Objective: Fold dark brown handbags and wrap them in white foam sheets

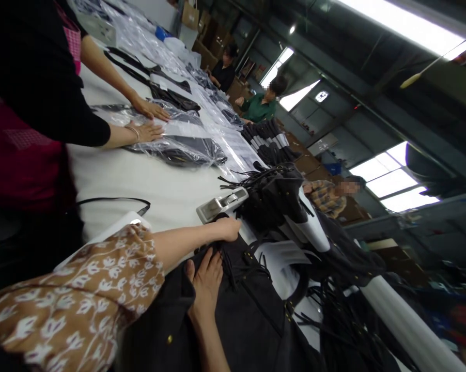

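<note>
A black cloth bag point(244, 310) with thin cords and small brass-coloured studs lies in front of me. My left hand point(229, 229), reaching in from the left below a brown floral sleeve, is closed on the bag's upper edge, its fingertips partly hidden. Lower down, my right hand point(207, 281) rests flat on the dark cloth with its fingers stretched out. Just beyond my left hand sits a grey metal device point(222, 204) on the white table point(171, 188).
Piled black bags point(275, 196) stand beyond my hands to the right. Across the table, another person's hands point(150, 121) press on a plastic-wrapped dark item point(186, 147). A white object point(130, 222) with a black cable lies beside my left sleeve. More people are farther back.
</note>
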{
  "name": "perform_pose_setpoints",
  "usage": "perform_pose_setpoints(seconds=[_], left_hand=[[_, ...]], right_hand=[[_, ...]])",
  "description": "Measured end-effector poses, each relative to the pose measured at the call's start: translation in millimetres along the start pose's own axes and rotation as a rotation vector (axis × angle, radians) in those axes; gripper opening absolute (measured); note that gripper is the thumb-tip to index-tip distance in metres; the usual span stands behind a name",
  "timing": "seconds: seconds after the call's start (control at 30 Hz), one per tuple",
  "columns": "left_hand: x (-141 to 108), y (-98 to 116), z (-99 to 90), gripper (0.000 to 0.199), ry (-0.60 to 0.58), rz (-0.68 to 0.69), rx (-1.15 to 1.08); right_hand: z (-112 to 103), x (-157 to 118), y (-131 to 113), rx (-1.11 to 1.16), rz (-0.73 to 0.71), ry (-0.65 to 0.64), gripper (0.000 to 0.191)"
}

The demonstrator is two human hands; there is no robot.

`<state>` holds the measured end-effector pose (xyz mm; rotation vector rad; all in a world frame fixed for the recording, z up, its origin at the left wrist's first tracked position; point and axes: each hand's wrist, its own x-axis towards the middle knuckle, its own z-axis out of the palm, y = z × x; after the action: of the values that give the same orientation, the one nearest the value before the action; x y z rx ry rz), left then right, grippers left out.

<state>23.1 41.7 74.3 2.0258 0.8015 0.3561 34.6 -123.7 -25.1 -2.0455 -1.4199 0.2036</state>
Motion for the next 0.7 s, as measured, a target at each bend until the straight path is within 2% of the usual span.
perform_pose_setpoints(seconds=[0.1,0.2,0.3,0.37,0.43,0.47,0.57,0.63,0.7], left_hand=[[-62.3,2.6,-22.6,0.029,0.017,-0.017,0.077],[-137.6,1.6,-34.8,0.04,-0.023,-0.018,0.135],[-201.7,2.6,-29.8,0.062,-0.016,-0.088,0.175],[-228.6,6.1,-18.9,0.076,-0.056,-0.111,0.133],[-242.4,10.9,-6.8,0.086,-0.069,-0.095,0.095],[-245.6,12.9,-1.7,0.08,-0.053,-0.091,0.09],[-246.8,13.4,6.8,0.035,-0.023,-0.087,0.028],[-244.8,7.4,7.7,0.024,-0.07,-0.122,-0.148],[-243.2,-1.5,6.8,0.03,-0.144,-0.209,-0.419]], right_hand=[[-1.8,0.5,-3.7,0.054,-0.029,0.028,0.067],[-2.1,3.6,-5.2,0.109,-0.025,0.035,0.064],[-4.6,7.3,-5.8,0.117,0.049,0.012,0.067],[-9.5,7.2,-6.9,0.122,0.053,0.011,0.066],[-16.0,4.5,-8.6,0.154,0.039,0.051,0.062],[-19.3,2.5,-9.4,0.172,0.041,0.083,0.06],[-27.3,-2.9,-11.3,0.189,0.07,0.163,0.059],[-29.9,-4.5,-11.5,0.174,0.073,0.166,0.063],[-30.6,-4.3,-10.8,0.157,0.064,0.147,0.065]])
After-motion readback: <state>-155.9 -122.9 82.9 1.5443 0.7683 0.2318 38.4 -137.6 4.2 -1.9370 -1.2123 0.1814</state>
